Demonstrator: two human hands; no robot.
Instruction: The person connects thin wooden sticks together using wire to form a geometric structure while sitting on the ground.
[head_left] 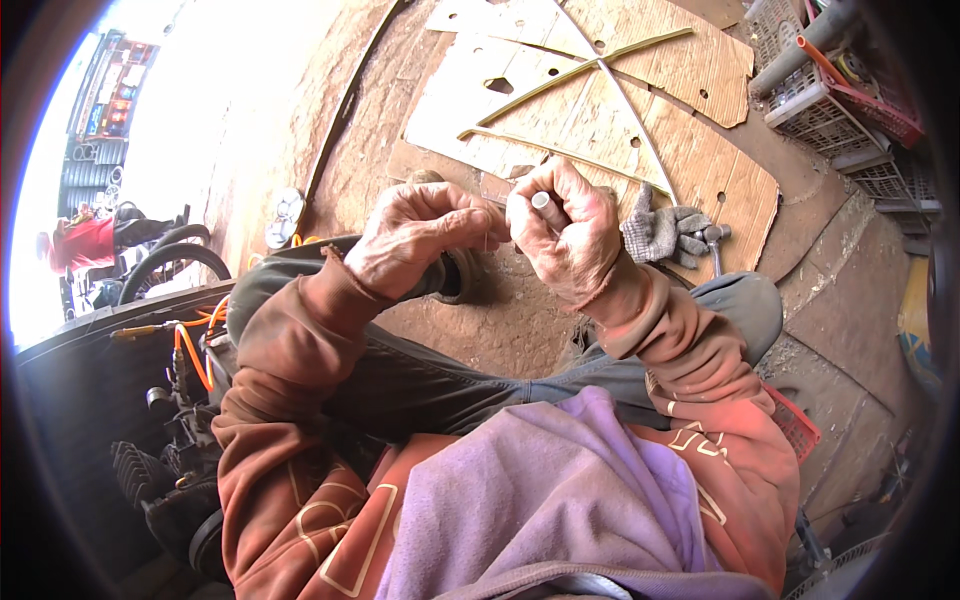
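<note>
Both hands are raised close together in front of my bent knees. My right hand (572,232) is closed around a small pale cylinder (545,203), whose round end points up out of the curled fingers; its kind does not show. The fingers of my left hand (420,232) are pinched together just left of it. What they pinch is too small to make out, though a faint thin strand seems to hang by the fingertips. Beyond my right wrist a grey knitted glove (655,228) lies beside a metal wrench-like tool (715,240).
Flattened cardboard (700,150) covers the ground ahead, with crossed thin metal strips (540,95) on it. Plastic crates (835,120) stand at the far right. A compressor-like machine (175,480) with an orange hose (190,350) sits at my left. A person in red (85,243) is farther left.
</note>
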